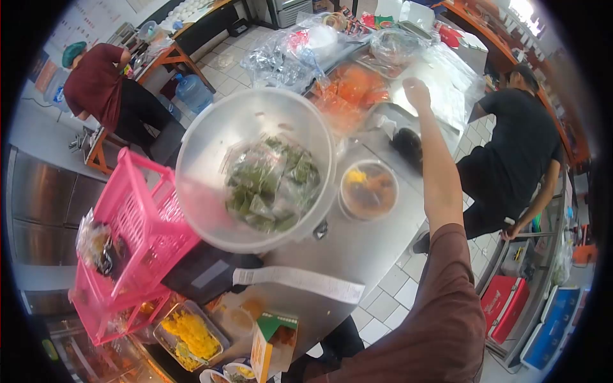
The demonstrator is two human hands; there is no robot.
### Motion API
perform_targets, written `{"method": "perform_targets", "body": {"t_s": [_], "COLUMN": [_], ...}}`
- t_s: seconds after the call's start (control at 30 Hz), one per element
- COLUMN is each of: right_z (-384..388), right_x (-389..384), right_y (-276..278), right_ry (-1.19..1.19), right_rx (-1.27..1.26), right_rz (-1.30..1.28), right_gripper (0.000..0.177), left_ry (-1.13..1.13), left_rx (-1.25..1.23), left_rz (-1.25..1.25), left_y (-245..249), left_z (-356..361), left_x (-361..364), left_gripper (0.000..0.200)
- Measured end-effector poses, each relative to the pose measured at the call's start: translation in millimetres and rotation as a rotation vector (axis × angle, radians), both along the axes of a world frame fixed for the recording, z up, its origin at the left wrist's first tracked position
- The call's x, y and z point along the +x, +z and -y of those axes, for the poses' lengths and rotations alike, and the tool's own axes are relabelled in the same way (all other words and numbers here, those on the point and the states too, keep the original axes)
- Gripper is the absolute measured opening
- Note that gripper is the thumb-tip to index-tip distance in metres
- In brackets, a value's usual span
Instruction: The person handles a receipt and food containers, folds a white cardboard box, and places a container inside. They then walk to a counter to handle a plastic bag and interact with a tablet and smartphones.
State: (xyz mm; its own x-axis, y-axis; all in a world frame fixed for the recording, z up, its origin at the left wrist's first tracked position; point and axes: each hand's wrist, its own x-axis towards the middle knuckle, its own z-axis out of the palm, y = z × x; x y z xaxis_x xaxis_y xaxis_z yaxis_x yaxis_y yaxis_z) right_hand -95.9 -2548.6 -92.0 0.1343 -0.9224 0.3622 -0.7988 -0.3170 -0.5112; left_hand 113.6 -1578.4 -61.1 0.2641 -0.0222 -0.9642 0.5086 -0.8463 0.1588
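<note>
My right hand (pixel 417 92) is stretched far forward over a stack of white plastic sheets or bags (pixel 440 89); its fingers look curled, and what they hold, if anything, is too small to make out. Left of it lies a clear bag of orange food (pixel 357 86). Nearer to me on the steel table (pixel 294 255) stand a round clear tub with brown and yellow food (pixel 369 189) and a large translucent bin (pixel 191 185) holding bagged green leafy pieces (pixel 271 185). A dark bundle (pixel 407 148) lies below my wrist. My left hand is out of view.
Pink baskets (pixel 153 230) stand at the left, beside a black device with a long paper strip (pixel 300 281). Near me are a tray of yellow food (pixel 191 335) and a green-and-orange box (pixel 274 345). One person (pixel 102 83) bends at the left; another (pixel 511 147) stands at the right.
</note>
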Motion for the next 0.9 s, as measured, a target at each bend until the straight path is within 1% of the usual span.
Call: {"method": "perform_targets", "body": {"t_s": [0.03,0.1,0.13,0.17,0.23,0.27,0.33,0.37,0.43,0.47,0.5,0.53,0.57,0.63,0.67,0.73,0.77,0.83,0.87,0.9], "right_z": [21,58,72,81,98,105,112,113,115,126,137,136,130,114,121,134,128,80,51,20], "right_x": [6,14,17,25,40,48,60,63,65,63,60,63,64,63,58,46,41,42,42,43], "right_y": [1,0,-1,-6,-14,-17,-24,-25,-23,-30,-33,-28,-25,-11,-12,6,18,74,106,135], "right_ry": [0.004,0.091,0.089,0.099,0.092,0.099,-0.040,-0.031,-0.067,-0.056,-0.026,0.004,0.014,-0.083,-0.079,0.168,0.167,0.337,0.452,0.463], "right_rx": [0.005,-0.032,0.075,0.076,-0.179,-0.179,-0.345,-0.339,-0.274,-0.273,-0.189,-0.107,-0.108,-0.051,-0.051,0.090,0.082,0.410,0.502,0.484], "right_rz": [-0.007,-0.177,-0.191,-0.197,-0.521,-0.517,-0.666,-0.659,-0.780,-0.774,-0.827,-0.883,-0.888,-0.649,-0.654,0.164,0.159,0.895,1.012,1.015], "right_gripper": [0.027,0.028,0.028,0.028,0.023,0.023,0.021,0.021,0.022,0.022,0.029,0.040,0.040,0.034,0.034,0.024,0.024,0.024,0.024,0.024], "left_ry": [0.003,0.012,0.019,0.025,0.031,0.037,0.043,0.050,0.068,0.079,0.090,0.099,0.109,0.130,0.140,0.153,0.162,0.178,0.191,0.199], "left_rx": [0.006,0.019,0.027,0.030,0.050,0.060,0.082,0.093,0.116,0.128,0.131,0.141,0.148,0.149,0.143,0.116,0.104,0.059,0.033,0.000], "left_rz": [0.007,0.007,0.007,0.007,0.007,0.004,0.006,0.008,0.012,0.014,0.016,0.015,0.013,0.015,0.013,0.016,0.015,0.018,0.021,0.026], "left_y": [-1,-4,-4,-5,-4,-3,-1,-1,4,4,5,5,6,6,6,4,2,-3,-9,-14], "left_z": [14,39,47,57,63,72,72,75,68,66,65,61,58,50,45,35,27,18,15,12], "left_x": [2,4,4,6,6,6,3,2,-1,-4,-7,-13,-18,-30,-36,-48,-56,-70,-78,-86], "left_gripper": [0.035,0.035,0.035,0.035,0.035,0.035,0.035,0.035,0.035,0.035,0.035,0.035,0.035,0.035,0.035,0.035,0.035,0.035,0.035,0.035]}}
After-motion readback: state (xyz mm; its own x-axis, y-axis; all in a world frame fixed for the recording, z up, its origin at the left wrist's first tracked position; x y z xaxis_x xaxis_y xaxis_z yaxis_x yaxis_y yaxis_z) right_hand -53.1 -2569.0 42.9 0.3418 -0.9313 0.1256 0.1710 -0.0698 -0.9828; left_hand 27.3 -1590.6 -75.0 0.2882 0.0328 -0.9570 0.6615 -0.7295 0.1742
